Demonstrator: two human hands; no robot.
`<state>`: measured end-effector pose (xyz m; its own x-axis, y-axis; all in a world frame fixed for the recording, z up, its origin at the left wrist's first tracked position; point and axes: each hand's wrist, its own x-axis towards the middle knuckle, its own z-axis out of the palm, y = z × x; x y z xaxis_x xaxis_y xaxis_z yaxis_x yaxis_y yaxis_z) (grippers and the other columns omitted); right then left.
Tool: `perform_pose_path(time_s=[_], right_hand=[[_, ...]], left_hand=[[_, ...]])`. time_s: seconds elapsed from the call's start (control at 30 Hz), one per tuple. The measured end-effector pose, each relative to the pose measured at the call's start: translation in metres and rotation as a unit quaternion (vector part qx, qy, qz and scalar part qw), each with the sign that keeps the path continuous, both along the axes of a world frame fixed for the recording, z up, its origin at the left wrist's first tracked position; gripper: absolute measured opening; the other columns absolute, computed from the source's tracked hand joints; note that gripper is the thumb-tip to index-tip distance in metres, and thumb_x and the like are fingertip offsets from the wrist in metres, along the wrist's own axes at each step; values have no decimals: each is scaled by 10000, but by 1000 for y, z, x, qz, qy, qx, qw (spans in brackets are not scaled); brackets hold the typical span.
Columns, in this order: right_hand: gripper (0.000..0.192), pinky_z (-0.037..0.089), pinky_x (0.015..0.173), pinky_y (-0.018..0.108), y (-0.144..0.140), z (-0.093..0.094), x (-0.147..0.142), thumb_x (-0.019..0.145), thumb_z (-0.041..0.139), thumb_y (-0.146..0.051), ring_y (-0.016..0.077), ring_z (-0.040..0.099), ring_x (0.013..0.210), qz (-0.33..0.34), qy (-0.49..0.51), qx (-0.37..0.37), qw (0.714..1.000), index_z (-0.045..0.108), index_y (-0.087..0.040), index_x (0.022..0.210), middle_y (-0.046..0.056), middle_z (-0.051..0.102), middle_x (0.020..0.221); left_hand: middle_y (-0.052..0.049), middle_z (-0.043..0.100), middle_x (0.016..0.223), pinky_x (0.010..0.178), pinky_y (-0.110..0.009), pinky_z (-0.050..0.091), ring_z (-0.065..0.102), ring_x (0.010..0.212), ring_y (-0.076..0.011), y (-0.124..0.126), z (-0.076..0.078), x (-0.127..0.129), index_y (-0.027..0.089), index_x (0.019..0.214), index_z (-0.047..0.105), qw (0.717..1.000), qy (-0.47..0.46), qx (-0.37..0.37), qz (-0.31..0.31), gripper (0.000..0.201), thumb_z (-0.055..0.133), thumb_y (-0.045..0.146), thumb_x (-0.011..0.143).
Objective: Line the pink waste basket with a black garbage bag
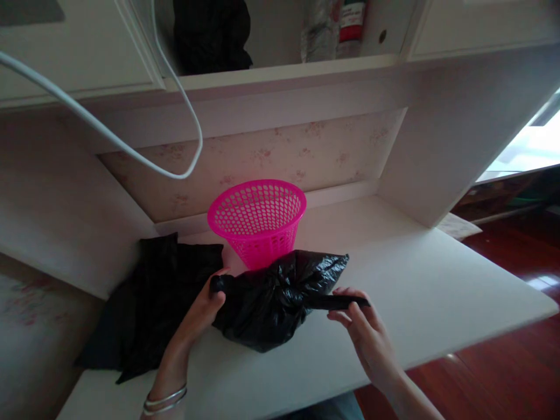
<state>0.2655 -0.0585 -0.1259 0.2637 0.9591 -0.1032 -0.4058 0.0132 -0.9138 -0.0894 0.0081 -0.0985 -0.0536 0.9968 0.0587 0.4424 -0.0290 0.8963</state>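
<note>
A filled black plastic bag point(271, 297) lies on the white desk point(437, 280) in front of a pink perforated basket point(258, 219). My left hand point(203, 309) is closed on one twisted end of the bag at its left side. My right hand point(361, 324) pinches the other twisted end, pulled out to the right. The basket stands upright just behind the bag and looks empty.
A heap of black cloth or bags point(153, 297) lies at the desk's left. A white cable point(131, 146) hangs across the upper left. A shelf above holds a dark bundle point(210, 35) and bottles point(336, 26). Red wooden floor point(503, 373) shows at right.
</note>
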Motion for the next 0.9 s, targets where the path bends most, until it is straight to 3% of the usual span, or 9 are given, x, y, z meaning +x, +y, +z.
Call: perform_pose_path(time_s=[0.1, 0.17, 0.27, 0.33, 0.53, 0.6, 0.7, 0.8, 0.9], right_hand=[[455, 580, 783, 361, -18, -19, -16, 778, 815, -660, 184, 633, 783, 15, -28, -45, 998, 716, -245, 936, 18, 669, 872], [458, 566, 767, 350, -29, -27, -30, 780, 812, -662, 183, 627, 777, 41, -45, -61, 996, 713, -229, 890, 24, 665, 870], [574, 579, 861, 431, -36, -32, -51, 719, 830, -712, 279, 681, 992, 65, -19, -110, 992, 726, -234, 1019, 84, 724, 1093], [696, 542, 1003, 501, -33, -32, -58, 686, 839, -729, 350, 639, 1218, 63, -9, -133, 989, 704, -242, 1165, 118, 714, 1264], [1011, 397, 1209, 485, 1, -16, -33, 677, 831, -722, 336, 513, 1441, 11, -78, -130, 988, 482, -255, 1502, 109, 607, 1502], [950, 462, 1148, 455, 13, -10, -16, 678, 837, -701, 334, 589, 1356, 13, -124, -134, 983, 543, -235, 1451, 100, 666, 1430], [739, 564, 893, 371, 32, -4, 13, 681, 838, -665, 302, 703, 1068, -10, -186, -113, 976, 693, -207, 1242, 67, 780, 1135], [632, 521, 715, 296, 51, 3, 45, 673, 819, -665, 233, 669, 866, -52, -211, -96, 971, 744, -193, 1086, 30, 763, 921], [622, 488, 647, 271, 69, 17, 76, 664, 792, -686, 189, 615, 764, -86, -222, -77, 968, 732, -199, 1045, 10, 722, 849]], left_hand=[[-167, 754, 1258, 1166, -515, 442, 627, 1307, -387, -5, -12, -6, 168, 1283, 706, 999, 2, -28, -23, 804, 678, 779, 762], [-179, 756, 1252, 1184, -547, 418, 624, 1311, -401, -7, -24, 0, 161, 1247, 719, 999, 3, -45, -27, 748, 672, 752, 791], [-197, 730, 1312, 1217, -555, 372, 609, 1332, -408, -8, -40, 18, 145, 1226, 714, 998, -2, -61, -34, 697, 661, 713, 826], [-208, 679, 1398, 1239, -547, 337, 571, 1379, -400, -12, -46, 35, 129, 1273, 675, 997, -12, -66, -42, 691, 627, 686, 868], [-220, 605, 1485, 1260, -547, 289, 507, 1438, -368, -40, -48, 101, 97, 1409, 573, 991, -65, -95, -74, 667, 486, 612, 994], [-188, 587, 1521, 1264, -514, 299, 499, 1453, -339, -49, -47, 123, 129, 1448, 563, 983, -97, -103, -113, 634, 512, 580, 1006], [-154, 564, 1561, 1266, -475, 312, 482, 1476, -303, -55, -44, 152, 165, 1498, 540, 961, -163, -112, -191, 605, 550, 531, 1016], [-136, 566, 1565, 1249, -454, 349, 495, 1470, -293, -54, -36, 178, 183, 1493, 559, 933, -222, -117, -259, 590, 559, 534, 1019], [-147, 602, 1528, 1194, -463, 423, 579, 1392, -308, -50, -29, 203, 180, 1526, 526, 903, -263, -131, -313, 661, 603, 563, 992]])
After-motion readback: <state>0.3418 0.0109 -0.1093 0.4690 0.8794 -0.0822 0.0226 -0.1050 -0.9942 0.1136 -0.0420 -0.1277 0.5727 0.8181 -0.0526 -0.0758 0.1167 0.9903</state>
